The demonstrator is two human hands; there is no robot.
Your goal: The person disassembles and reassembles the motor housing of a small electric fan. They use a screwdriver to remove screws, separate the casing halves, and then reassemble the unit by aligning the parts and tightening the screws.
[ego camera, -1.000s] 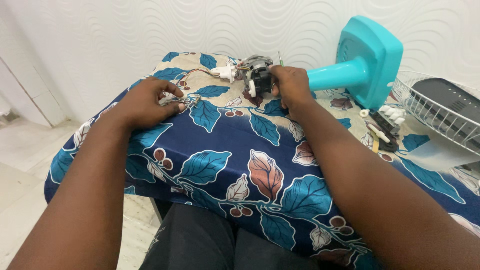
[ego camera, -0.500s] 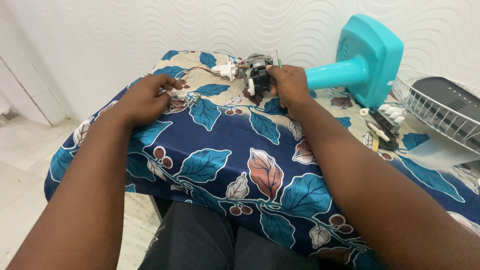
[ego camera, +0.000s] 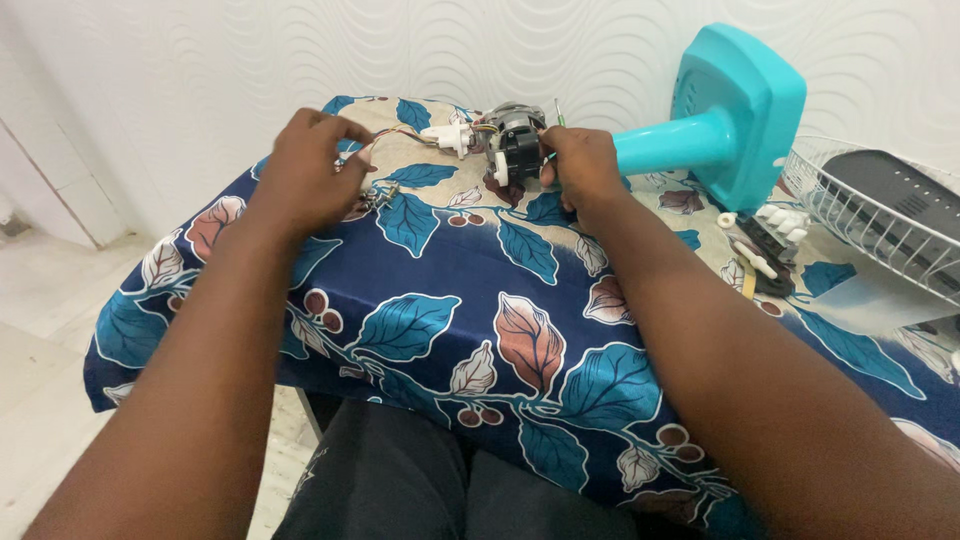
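Plainly, the small fan motor (ego camera: 512, 148) sits near the far edge of the counter (ego camera: 450, 300), on the blue leaf-print cloth, with a white connector block (ego camera: 447, 137) and a bundle of thin coloured wires (ego camera: 395, 140) trailing off its left side. The right hand (ego camera: 580, 165) is closed around the motor's right flank, its grip pressed onto the housing, and a slim green-handled tool (ego camera: 558, 112) stands up just behind the fingers; whether the hand also pinches that tool cannot be told. The left hand (ego camera: 312, 165) rests on the cloth at the wires' loose end, fingertips curled together on them or on small metal bits (ego camera: 380, 195) beside them, though exactly which is hidden. Judging by its metal core, the motor is likely dense and stiff for its size, best held by the solid body, while the wires look soft and easily strained at their joints, so they want a light pinch near the connector. A turquoise fan stand (ego camera: 735, 120) lies on its side to the right, with white and dark plastic parts (ego camera: 772, 240) and a wire fan guard (ego camera: 880, 220) beyond
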